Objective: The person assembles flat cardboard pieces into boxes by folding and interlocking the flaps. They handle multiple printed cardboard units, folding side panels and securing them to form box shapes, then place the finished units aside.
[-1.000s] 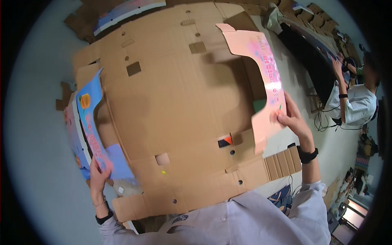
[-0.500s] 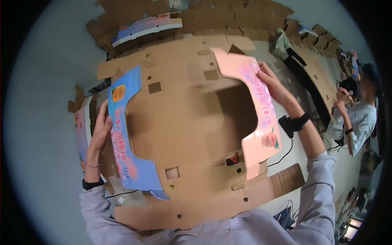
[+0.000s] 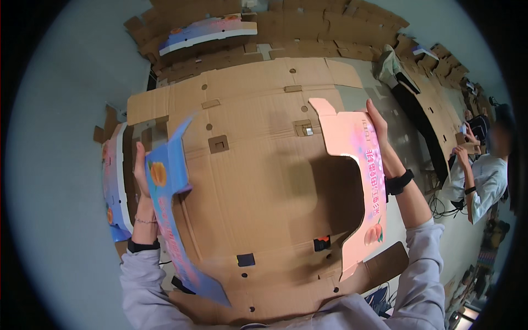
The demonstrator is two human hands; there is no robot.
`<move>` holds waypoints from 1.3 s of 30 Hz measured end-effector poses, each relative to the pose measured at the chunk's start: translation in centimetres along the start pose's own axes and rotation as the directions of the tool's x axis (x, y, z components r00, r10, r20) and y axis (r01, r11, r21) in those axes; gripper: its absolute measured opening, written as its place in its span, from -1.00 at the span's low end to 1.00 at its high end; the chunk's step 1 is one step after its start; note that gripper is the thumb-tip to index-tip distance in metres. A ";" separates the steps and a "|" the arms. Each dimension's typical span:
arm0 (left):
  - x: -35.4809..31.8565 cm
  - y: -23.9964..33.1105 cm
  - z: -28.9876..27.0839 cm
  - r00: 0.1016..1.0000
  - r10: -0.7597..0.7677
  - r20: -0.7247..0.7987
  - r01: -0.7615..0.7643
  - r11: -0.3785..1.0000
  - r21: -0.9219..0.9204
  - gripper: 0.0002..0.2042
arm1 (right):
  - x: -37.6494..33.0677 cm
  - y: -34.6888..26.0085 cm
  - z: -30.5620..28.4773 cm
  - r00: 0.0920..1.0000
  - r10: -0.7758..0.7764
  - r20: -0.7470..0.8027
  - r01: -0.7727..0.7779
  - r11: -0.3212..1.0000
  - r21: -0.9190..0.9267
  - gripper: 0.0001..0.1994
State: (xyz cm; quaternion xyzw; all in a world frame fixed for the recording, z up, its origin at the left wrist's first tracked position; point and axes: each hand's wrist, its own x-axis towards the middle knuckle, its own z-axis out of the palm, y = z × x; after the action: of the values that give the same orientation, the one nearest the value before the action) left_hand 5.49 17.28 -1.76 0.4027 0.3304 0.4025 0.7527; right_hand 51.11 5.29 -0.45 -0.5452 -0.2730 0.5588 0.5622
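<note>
A large brown cardboard carton [image 3: 253, 181] lies before me, its flaps spread at the far and near ends. Along its left side stands a blue printed side panel [image 3: 173, 220], tilted and bent, with a fruit picture. My left hand [image 3: 141, 173] is against that panel's outer face, a finger stretched upward; its other fingers are partly hidden. On the right side rises a pink printed side panel [image 3: 357, 165] with a wide cutout in its inner edge. My right hand [image 3: 379, 129] lies along the pink panel's outer edge, fingers straight and pointing away from me.
More cardboard sheets [image 3: 313, 27] line the far wall, with a printed carton panel [image 3: 209, 34] among them. Another printed piece [image 3: 114, 181] leans at the left. To the right, a co-worker [image 3: 481, 176] handles cardboard beside a long board [image 3: 434, 121]. Cables [image 3: 440, 206] lie nearby.
The right hand has gone from gripping the pink panel's edge to lying straight against it. The blue panel has tipped and bent, and both panels sit lower in view.
</note>
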 end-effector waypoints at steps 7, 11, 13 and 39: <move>-0.6 -1.6 1.6 0.994 -0.042 -0.104 0.083 0.904 0.420 -0.35 | -0.7 1.9 -1.1 0.989 -0.003 0.147 0.057 0.931 -0.360 -0.36; -0.1 -2.0 2.9 0.987 0.112 -0.113 0.014 0.647 0.762 -0.45 | -0.4 2.0 -1.2 0.986 -0.051 0.160 0.120 0.880 -0.459 -0.38; 0.0 -1.8 3.2 0.989 0.141 -0.043 -0.049 0.587 0.808 -0.48 | -0.4 1.8 -1.2 0.982 -0.039 0.186 0.126 0.866 -0.484 -0.39; 1.7 -3.0 3.0 0.975 0.173 -0.142 -0.017 0.687 0.726 -0.46 | -1.2 2.1 -3.3 0.972 -0.051 0.229 0.121 0.946 -0.301 -0.43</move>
State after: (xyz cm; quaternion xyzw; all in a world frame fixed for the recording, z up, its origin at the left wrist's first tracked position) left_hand 9.74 16.65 -3.30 0.6398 0.5138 0.3174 0.4753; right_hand 53.21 2.71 -2.83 -0.5503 -0.4419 0.5395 0.4592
